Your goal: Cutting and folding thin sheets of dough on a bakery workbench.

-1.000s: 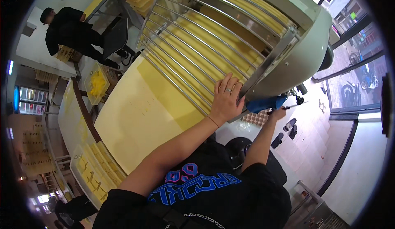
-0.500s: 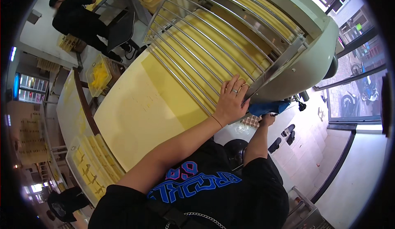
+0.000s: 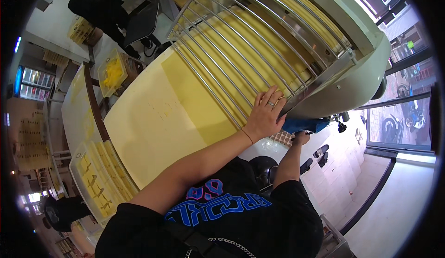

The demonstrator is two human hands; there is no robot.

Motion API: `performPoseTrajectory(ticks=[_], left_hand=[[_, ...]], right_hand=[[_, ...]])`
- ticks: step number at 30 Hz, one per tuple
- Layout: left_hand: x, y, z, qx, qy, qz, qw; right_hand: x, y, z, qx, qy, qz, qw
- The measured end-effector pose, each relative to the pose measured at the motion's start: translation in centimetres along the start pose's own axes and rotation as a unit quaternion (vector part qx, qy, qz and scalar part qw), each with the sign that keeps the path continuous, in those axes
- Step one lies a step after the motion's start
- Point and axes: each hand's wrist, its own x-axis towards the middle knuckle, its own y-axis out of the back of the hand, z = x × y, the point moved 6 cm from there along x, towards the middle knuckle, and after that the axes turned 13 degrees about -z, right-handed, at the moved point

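The dough sheeter (image 3: 357, 82), with its pale rounded housing, takes up the upper right; a single frame cannot show whether its rollers are running. Its pale feed bed (image 3: 139, 133) slopes toward the lower left in this view. The barred metal guard (image 3: 229, 51) spans the rollers; if it were lifted or jolted, the person's fingers would probably lose their barrier against the pinch point. The yellow dough sheet (image 3: 187, 95) lies on the bed and runs beneath the guard; feeding in askew, it could crease or tear along one edge. The left hand (image 3: 266, 116) rests at the guard's near corner, fingers lightly bent over the end of the bars; a fingertip slipping between them could come close to the dough and rollers. Below the housing hangs a blue cover (image 3: 308, 126), whose loose fabric might hide a control. The right hand (image 3: 302, 139) is just under it, its fingers hidden, so I cannot tell whether they grip anything; a control nudged blindly could be the cause of trouble. The thin bracelet (image 3: 247, 136) and the ring (image 3: 271, 103) might snag on a bar.
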Motion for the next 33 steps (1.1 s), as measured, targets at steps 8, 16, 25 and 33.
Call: performPoseTrajectory(ticks=[8, 16, 25, 33], left_hand=[[-0.6, 0.0, -0.6, -0.012, -0.003, 0.007, 1.0], [-2.4, 0.1, -0.6, -0.02, -0.044, -0.013, 0.999], [-26.8, 13.5, -18.8, -0.149, 0.281, 0.183, 0.93], [-37.8, 23.5, -31.3, 0.01, 0.449, 0.252, 0.857]], right_hand=[[1.2, 1.1, -0.5, -0.004, 0.0, -0.018, 1.0], [-1.1, 5.1, -4.4, 0.119, -0.03, 0.001, 0.992], [-32.5, 0.5, -28.1, 0.149, 0.419, -0.036, 0.895], [-56.9, -23.8, -24.6, -0.23, 0.327, -0.581, 0.709]])
